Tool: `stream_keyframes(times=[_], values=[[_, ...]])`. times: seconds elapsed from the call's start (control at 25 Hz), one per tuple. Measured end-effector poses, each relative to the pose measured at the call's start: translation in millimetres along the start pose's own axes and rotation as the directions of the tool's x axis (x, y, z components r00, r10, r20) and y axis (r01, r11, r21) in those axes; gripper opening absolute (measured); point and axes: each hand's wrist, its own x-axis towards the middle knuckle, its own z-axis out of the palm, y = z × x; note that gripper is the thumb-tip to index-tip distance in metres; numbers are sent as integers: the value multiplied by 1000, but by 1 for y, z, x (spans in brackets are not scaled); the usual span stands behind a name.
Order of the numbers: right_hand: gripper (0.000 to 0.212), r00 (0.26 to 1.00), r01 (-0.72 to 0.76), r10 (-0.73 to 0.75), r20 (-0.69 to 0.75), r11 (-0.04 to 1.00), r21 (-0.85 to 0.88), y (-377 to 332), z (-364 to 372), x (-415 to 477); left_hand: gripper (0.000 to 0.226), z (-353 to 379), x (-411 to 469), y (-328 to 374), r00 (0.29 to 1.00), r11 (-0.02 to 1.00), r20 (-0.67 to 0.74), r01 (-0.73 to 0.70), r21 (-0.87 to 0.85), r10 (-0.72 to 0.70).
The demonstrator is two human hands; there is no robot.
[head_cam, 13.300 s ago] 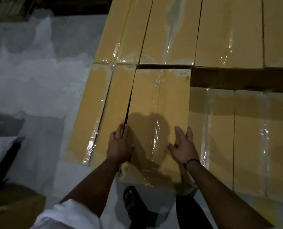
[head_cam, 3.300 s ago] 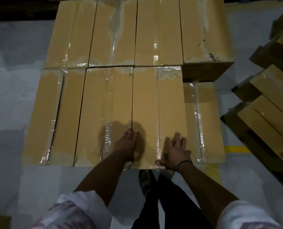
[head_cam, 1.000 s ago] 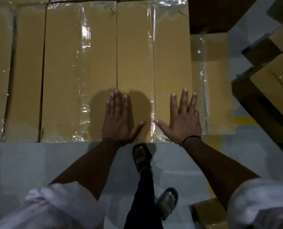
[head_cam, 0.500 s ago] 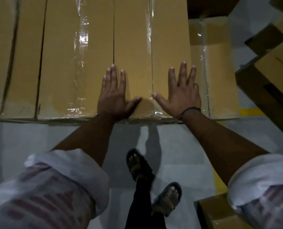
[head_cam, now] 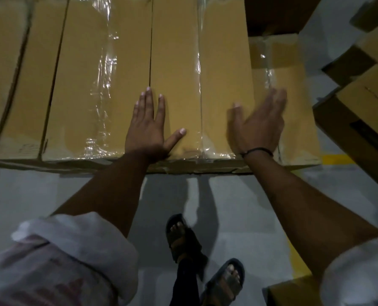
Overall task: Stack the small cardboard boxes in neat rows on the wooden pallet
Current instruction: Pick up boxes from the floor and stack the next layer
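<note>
Long taped cardboard boxes lie side by side in a row in front of me. My left hand (head_cam: 149,127) lies flat, fingers straight, on the near end of the rightmost top box (head_cam: 201,69), at the seam with its left neighbour (head_cam: 104,74). My right hand (head_cam: 257,125) is blurred, fingers spread and straight, at the right edge of that same box, over the gap to a lower box (head_cam: 294,102). Whether it touches the box I cannot tell. The pallet under the boxes is hidden.
A separate heap of tilted cardboard boxes (head_cam: 364,89) stands at the right. Another box corner (head_cam: 291,292) sits on the grey floor at bottom right, by a yellow floor line (head_cam: 338,160). My sandalled feet (head_cam: 205,261) stand just short of the row.
My right hand has lifted off the box top and swung to the right, now blurred. My left hand stays flat in the same spot. The view has moved in closer over the row.
</note>
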Motion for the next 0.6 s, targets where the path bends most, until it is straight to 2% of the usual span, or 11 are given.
stream_keyframes(times=[0.04, 0.08, 0.12, 0.16, 0.2, 0.28, 0.4, 0.6], values=[[90, 972, -227, 232, -21, 963, 147, 6, -5, 8, 101, 0, 1, -1, 1000, 1000, 0, -1, 6, 1], [84, 903, -425, 426, 56, 867, 262, 14, -8, 17, 101, 1, 2, -1, 1000, 1000, 1, -2, 5, 2], [74, 850, -527, 487, 201, 796, 299, 20, -7, 27, 100, 1, 3, -1, 1000, 1000, 1, -3, 1, 3], [63, 818, -544, 429, 383, 793, 274, 19, -6, 31, 99, 0, 3, -1, 1000, 1000, 5, -7, -2, 7], [55, 795, -509, 349, 496, 828, 235, 18, -4, 30, 99, -1, 2, -1, 1000, 1000, 8, -6, -2, 6], [58, 795, -432, 234, 559, 866, 252, 10, -2, 24, 98, -1, 3, -1, 1000, 1000, 15, 2, 12, -2], [61, 887, -330, 196, 418, 902, 278, 9, 3, 13, 98, 2, 4, 0, 1000, 1000, 13, -3, 26, 3], [62, 915, -297, 213, 344, 930, 215, 5, 5, 8, 96, -1, 5, 1, 1000, 1000, 26, -12, 7, 12]])
